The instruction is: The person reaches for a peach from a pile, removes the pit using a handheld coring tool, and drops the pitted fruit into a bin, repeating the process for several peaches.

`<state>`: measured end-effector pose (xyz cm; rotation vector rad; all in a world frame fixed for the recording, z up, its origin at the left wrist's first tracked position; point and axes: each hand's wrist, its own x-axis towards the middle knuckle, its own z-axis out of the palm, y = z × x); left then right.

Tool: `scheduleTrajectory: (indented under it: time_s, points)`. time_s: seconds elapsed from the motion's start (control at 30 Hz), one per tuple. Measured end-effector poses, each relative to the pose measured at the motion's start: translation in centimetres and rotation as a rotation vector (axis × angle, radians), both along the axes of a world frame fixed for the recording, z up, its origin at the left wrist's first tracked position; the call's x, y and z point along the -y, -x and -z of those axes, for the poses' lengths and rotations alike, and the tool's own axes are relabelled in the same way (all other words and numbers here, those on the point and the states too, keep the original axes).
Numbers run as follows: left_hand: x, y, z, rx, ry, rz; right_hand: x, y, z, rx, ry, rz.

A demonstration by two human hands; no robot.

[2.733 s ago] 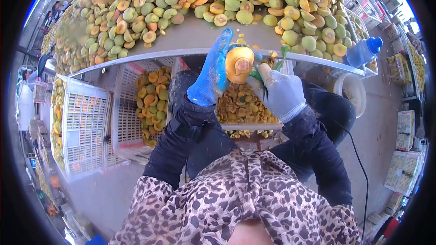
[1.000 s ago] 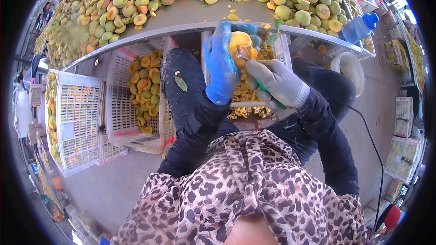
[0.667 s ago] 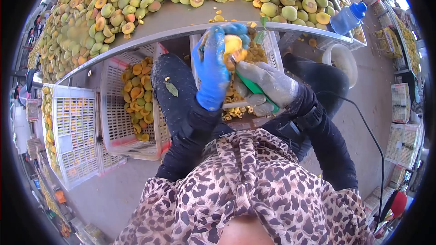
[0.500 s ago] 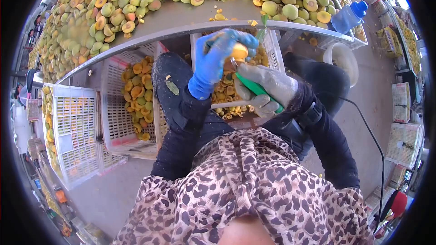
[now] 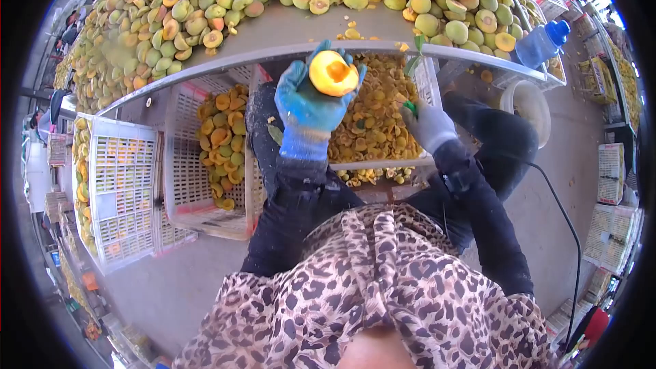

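Fruit half [image 5: 320, 78], yellow-orange and round, rests in the blue-gloved left hand [image 5: 305, 115] of a seated person, above the near side of the tabletop [image 5: 287, 30] and close to its edge. The hollow at its centre faces the camera. The left hand's grip is cupped: palm up, fingers and thumb partly curled about the sides of the fruit, its upper face uncovered.

The grey-gloved right hand [image 5: 434, 128] is apart from the fruit, lower and to the right. Its grip is closed around a green-handled tool [image 5: 411, 106]; most of the handle is hidden by the fingers, and the working end is hard to make out. Beneath and between the hands, a crate [image 5: 383, 163] holds many small fruit pieces [image 5: 372, 126].

Beyond the hands, a broad pile of green and orange fruit halves [image 5: 205, 5] covers much of the tabletop. A blue bottle [image 5: 536, 48] lies tilted near its right end. On the left, a white crate [image 5: 179, 221] contains more orange halves.

The fruit half looks light, fairly firm but easily bruised, and probably slippery with juice where cut. It is likely best held by its rounded outer sides, with light, spread pressure, keeping fingertips away from the thinner rim around the hollow.
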<state>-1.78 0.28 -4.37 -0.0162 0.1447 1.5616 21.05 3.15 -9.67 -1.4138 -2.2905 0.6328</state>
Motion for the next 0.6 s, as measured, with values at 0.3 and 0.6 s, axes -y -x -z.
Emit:
scheduleTrajectory:
  time_s: [0.3, 0.6]
  points:
    - [2.3, -0.2, -2.3, -0.343, 0.005, 0.324, 0.4, 2.8, -10.9, -0.146, -0.279, -0.194]
    - [5.3, -1.7, -2.0, -0.734, -0.268, 0.126, 1.1, 3.4, -12.3, 0.240, -0.434, -0.361]
